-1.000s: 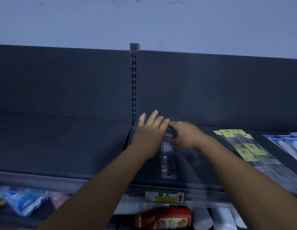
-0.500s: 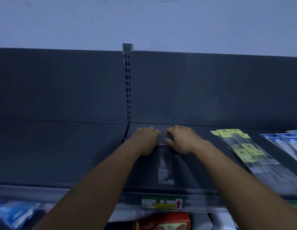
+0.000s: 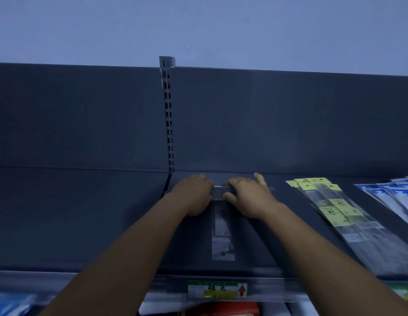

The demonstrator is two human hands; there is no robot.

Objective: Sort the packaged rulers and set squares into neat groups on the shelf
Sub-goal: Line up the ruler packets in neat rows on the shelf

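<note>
A clear packaged ruler (image 3: 223,233) lay lengthwise on the dark shelf (image 3: 84,220), its far end pinned between both hands. The left hand (image 3: 194,195) curled over that end from the left of the ruler; the right hand (image 3: 248,197) gripped it from the right, thumb beneath. Right of the ruler lay yellow-tagged packages (image 3: 330,206), then blue-printed packages (image 3: 394,195) farther off. A price label (image 3: 218,290) sat below the ruler's near end.
</note>
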